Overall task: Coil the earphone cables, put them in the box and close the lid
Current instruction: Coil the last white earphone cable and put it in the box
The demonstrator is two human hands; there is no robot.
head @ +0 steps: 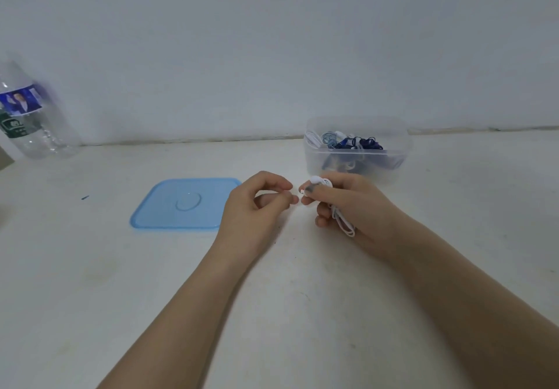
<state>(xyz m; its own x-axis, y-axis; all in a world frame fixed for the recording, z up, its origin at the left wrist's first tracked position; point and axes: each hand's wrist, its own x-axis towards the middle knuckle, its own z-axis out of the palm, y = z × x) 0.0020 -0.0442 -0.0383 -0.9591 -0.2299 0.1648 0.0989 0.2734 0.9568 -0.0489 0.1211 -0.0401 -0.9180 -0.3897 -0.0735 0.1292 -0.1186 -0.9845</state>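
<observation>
A coiled white earphone cable (338, 210) sits gripped in the right hand (348, 204), just in front of the clear box (357, 152) holding other earphones. The left hand (257, 204) pinches at the cable's end, though blur hides whether it touches. The blue lid (181, 204) lies flat left of the box.

1. The box (357, 158) is seen to be clear, slightly frosted plastic with a smooth wall.
2. The lid (181, 204) is made of translucent blue plastic, smooth and faintly glossy.
3. The earphone cable (343, 220) is coated in smooth white plastic.
4. The bottle (36, 116) is clear glossy plastic with a printed label.
5. The table (151, 298) is finished matt white and is lightly scuffed.
</observation>
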